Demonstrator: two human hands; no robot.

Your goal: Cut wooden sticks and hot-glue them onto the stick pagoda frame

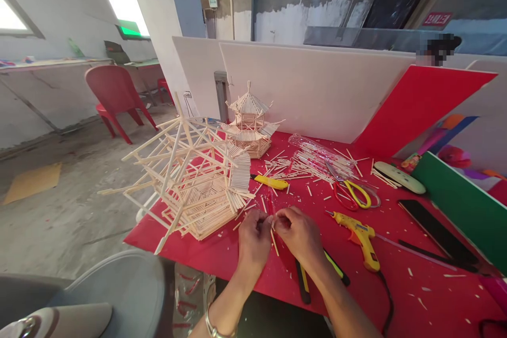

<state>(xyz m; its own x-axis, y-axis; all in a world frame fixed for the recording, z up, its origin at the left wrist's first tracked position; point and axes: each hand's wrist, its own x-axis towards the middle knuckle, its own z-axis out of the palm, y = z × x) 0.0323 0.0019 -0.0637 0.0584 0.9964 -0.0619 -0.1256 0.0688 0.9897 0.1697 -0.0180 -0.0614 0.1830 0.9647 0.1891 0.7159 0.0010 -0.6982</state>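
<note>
Curling left hand (253,237) and right hand (300,233) almost fingertip to fingertip, probably for fine control, hiding anything gripped too well to tell. Working just right of a stick framework (200,202) on a red tabletop (312,200), keeping a glue gun (362,235) seemingly handy. Showing no legible brands, only an unreadable red wall sign (438,19).

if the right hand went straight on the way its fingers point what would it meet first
Probably the left hand: the right hand points towards it from close by, though any gap is hard to judge.
</note>
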